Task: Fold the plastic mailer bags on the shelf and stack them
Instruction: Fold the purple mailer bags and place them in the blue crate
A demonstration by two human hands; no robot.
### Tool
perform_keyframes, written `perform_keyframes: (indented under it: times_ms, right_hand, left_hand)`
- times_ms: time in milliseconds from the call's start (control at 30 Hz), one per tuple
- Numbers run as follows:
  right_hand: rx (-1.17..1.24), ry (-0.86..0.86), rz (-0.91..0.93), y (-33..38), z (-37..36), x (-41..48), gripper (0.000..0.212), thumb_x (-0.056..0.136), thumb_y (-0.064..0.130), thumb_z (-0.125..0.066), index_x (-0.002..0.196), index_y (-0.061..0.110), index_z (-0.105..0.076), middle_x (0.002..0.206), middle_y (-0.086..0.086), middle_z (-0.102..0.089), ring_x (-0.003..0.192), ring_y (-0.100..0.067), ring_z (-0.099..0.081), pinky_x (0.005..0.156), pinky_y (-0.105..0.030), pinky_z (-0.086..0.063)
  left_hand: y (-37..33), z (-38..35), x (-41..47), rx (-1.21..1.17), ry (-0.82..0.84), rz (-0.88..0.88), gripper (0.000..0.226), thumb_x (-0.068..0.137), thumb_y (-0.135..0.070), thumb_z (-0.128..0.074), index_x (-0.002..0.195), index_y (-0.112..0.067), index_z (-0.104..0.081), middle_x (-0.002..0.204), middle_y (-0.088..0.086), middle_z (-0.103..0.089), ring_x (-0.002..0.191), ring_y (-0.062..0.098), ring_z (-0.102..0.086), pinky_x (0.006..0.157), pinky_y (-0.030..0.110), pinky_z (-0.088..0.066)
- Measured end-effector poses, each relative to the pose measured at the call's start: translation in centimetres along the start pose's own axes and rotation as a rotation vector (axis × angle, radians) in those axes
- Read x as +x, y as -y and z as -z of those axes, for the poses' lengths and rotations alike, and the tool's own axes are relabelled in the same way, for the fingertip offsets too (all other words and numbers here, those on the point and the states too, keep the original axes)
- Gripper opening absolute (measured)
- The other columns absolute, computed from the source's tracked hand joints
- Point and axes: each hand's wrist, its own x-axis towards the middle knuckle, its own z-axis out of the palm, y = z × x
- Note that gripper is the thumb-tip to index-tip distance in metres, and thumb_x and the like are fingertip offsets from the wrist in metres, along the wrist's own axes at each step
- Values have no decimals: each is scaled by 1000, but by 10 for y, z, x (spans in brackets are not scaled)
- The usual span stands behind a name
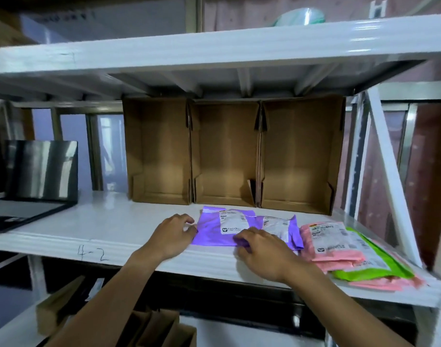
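A purple mailer bag with white labels lies flat on the white shelf, partly folded. My left hand pinches its left edge with curled fingers. At the bag's front edge my right hand grips the purple plastic between its curled fingers. To the right sits a stack of mailers: a pink mailer on top, a green mailer under it, and more pink ones at the bottom.
Three open cardboard boxes stand on their sides at the back of the shelf. An open laptop sits at the far left. A white diagonal brace rises on the right. More cardboard lies below the shelf.
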Motion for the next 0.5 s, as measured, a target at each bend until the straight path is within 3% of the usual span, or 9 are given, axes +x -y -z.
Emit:
perform_keyframes:
  times_ms: [167, 233, 333, 500]
  right_hand:
    - [-14, -63, 64, 26, -18, 13, 37, 100, 40, -43, 132, 27, -57, 135, 4, -56, 125, -21, -51, 97, -33, -43]
    - [-20, -83, 72, 34, -22, 17, 35, 99, 39, -43, 128, 28, -58, 132, 5, -57, 122, -22, -53, 95, -33, -45]
    - [-21, -89, 74, 40, -25, 19, 34, 99, 40, -42, 127, 30, -58, 131, 7, -58, 119, -22, -55, 93, -34, -45]
    - [10, -129, 66, 46, -26, 12, 35, 97, 41, -46, 128, 32, -60, 129, 12, -61, 116, -19, -58, 92, -33, -46]
  left_hand:
    - [1, -4, 5, -7, -41, -146, 28, 101, -31, -50, 124, -24, -65, 135, -5, -61, 121, 13, -57, 96, 22, -38]
    - [0, -7, 5, 19, 39, -190, 35, 102, -36, -49, 135, -27, -60, 145, -7, -55, 131, 16, -51, 105, 26, -37]
    - [1, -10, 3, 74, 144, -197, 41, 104, -44, -44, 141, -33, -55, 148, -7, -53, 135, 19, -47, 107, 29, -37]
    - [8, -8, 2, 249, 165, -255, 42, 103, -50, -34, 128, -30, -61, 125, 7, -66, 118, 30, -55, 95, 36, -46]
